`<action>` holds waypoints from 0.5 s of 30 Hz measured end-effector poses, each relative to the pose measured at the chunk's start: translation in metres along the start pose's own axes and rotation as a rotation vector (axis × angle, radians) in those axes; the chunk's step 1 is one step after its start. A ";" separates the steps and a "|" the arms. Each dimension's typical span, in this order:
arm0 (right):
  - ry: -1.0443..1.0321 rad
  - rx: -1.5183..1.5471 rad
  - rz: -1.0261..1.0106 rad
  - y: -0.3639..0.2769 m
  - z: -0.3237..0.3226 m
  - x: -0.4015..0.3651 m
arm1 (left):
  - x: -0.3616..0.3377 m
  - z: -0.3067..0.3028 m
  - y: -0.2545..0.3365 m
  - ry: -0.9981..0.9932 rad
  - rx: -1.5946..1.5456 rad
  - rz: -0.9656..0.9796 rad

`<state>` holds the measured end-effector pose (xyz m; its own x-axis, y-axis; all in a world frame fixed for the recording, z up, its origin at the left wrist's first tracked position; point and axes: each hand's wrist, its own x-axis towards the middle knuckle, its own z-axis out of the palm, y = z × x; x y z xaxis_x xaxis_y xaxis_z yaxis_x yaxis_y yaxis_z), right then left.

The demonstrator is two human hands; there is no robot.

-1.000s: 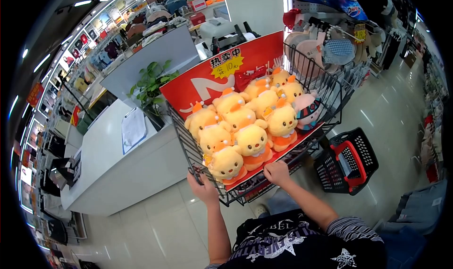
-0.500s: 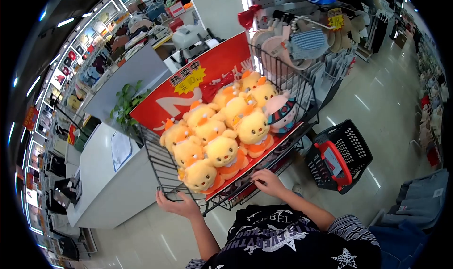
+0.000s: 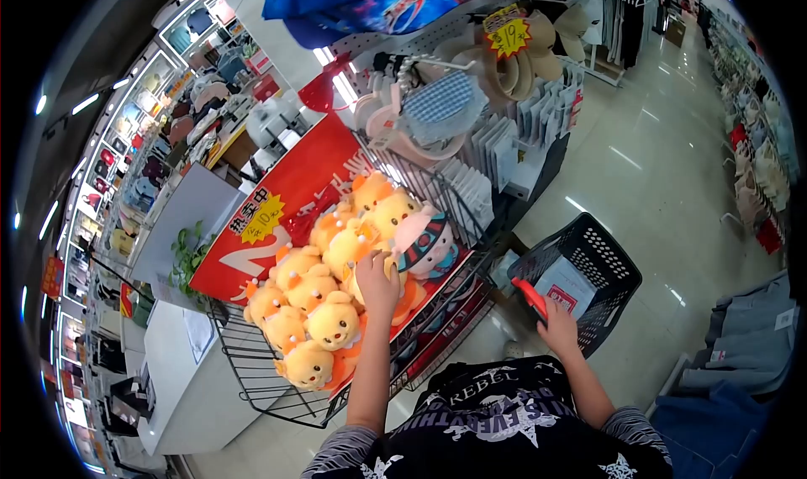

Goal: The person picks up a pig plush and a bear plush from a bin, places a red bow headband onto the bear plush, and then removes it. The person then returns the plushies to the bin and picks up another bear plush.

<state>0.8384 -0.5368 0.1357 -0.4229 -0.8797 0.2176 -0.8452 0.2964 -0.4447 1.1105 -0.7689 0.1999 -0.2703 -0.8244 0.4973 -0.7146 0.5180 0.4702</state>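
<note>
My left hand (image 3: 378, 279) is on a yellow plush toy near the middle of the wire display basket (image 3: 244, 370), its fingers curled over the toy's head. Other yellow plush toys (image 3: 333, 323) with orange clothing sit in rows around it, and a pink plush toy (image 3: 427, 245) with a dark striped hat lies to the right. My right hand (image 3: 558, 329) is closed around the red handle (image 3: 530, 299) of a black shopping basket (image 3: 607, 269). A white and red paper item (image 3: 565, 291) lies inside that basket.
A red sign (image 3: 277, 202) with a yellow price tag stands behind the toys. Hats and visors (image 3: 437, 101) hang beyond it. A white counter (image 3: 181, 386) with a plant (image 3: 189, 256) is at left. Folded blue jeans (image 3: 710, 424) lie at lower right.
My left hand has moved from the display basket's front rim onto a toy. My right hand has left the rim and taken the shopping basket's handle, which now leans left. The view has shifted right.
</note>
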 end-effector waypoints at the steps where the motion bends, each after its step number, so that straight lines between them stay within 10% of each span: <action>1: -0.268 0.014 0.171 0.008 0.009 -0.002 | 0.010 0.015 -0.006 -0.015 0.115 -0.007; 9: -0.181 0.102 0.067 0.028 0.018 0.000 | 0.022 0.071 -0.029 -0.137 0.732 -0.074; 15: -0.204 0.157 0.102 0.038 0.014 0.010 | 0.031 0.049 -0.007 -0.126 0.539 -0.070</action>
<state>0.8072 -0.5396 0.1085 -0.4149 -0.9098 -0.0077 -0.7341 0.3398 -0.5880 1.0753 -0.8092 0.1760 -0.2620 -0.8904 0.3723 -0.9534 0.2986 0.0433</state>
